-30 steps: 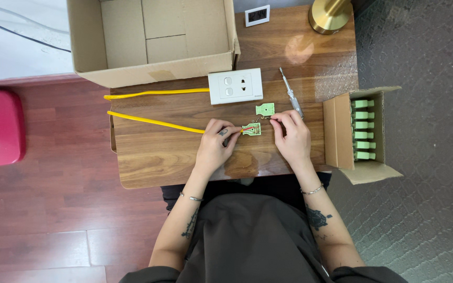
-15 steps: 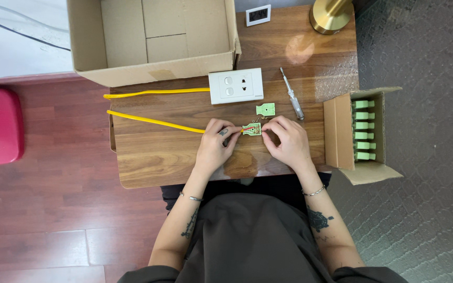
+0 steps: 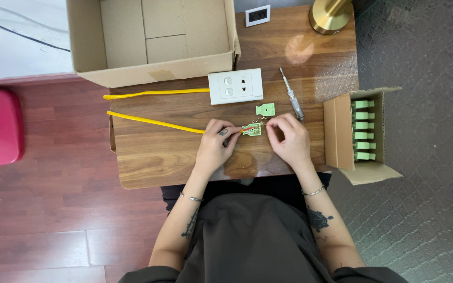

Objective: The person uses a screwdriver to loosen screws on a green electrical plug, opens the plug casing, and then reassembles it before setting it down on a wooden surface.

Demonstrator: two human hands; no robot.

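Your left hand (image 3: 213,147) pinches the end of the yellow cable (image 3: 153,121) where it meets the small green plug part (image 3: 252,129), and your right hand (image 3: 288,139) closes its fingertips on that part's other side, so both hands grip it between them. You hold it just above the bench (image 3: 158,162), near the middle, somewhat closer to the near edge than the far one. A second green piece (image 3: 265,109) lies just beyond it, with the screwdriver (image 3: 292,94) beside that and the white switch-and-socket plate (image 3: 235,86) further left. The cable loops out past the left edge and back. A big open carton (image 3: 148,68) takes the far-left corner; a small carton of green parts (image 3: 360,131) overhangs the right edge. Bare wood lies open to the left of your left hand.
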